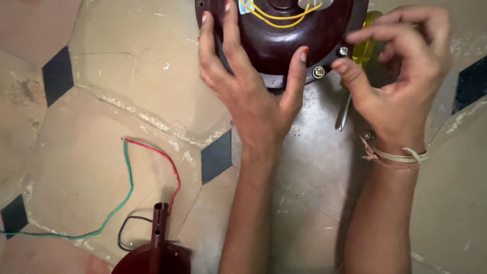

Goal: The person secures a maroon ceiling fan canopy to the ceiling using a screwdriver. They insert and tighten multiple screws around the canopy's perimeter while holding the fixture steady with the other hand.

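Underneath everything lies a tiled floor (101, 101) of beige hexagonal slabs with small dark diamond tiles set between them, its grout chipped and pale. At the top edge of the view sits a round dark-brown motor housing (284, 40), glossy, cut off by the frame, with yellow wires (274, 18) looping across its top face. The left hand (248, 96) rests spread open against the housing's near rim, its fingers up the left side and its thumb along the lower right edge. The right hand (401, 86) hovers just beside the housing's right rim, fingers loosely curled and holding nothing I can make out, its thumb tip close to a small screw (343, 50) on the metal flange; a second screw (318, 72) sits a little lower on it. A screwdriver (355, 76) with a clear yellow handle lies on the floor, partly behind that hand. At bottom left a dark-red canopy with its rod (158, 243) stands upright, and red, green and black wires (127, 198) trail from it across the tiles.
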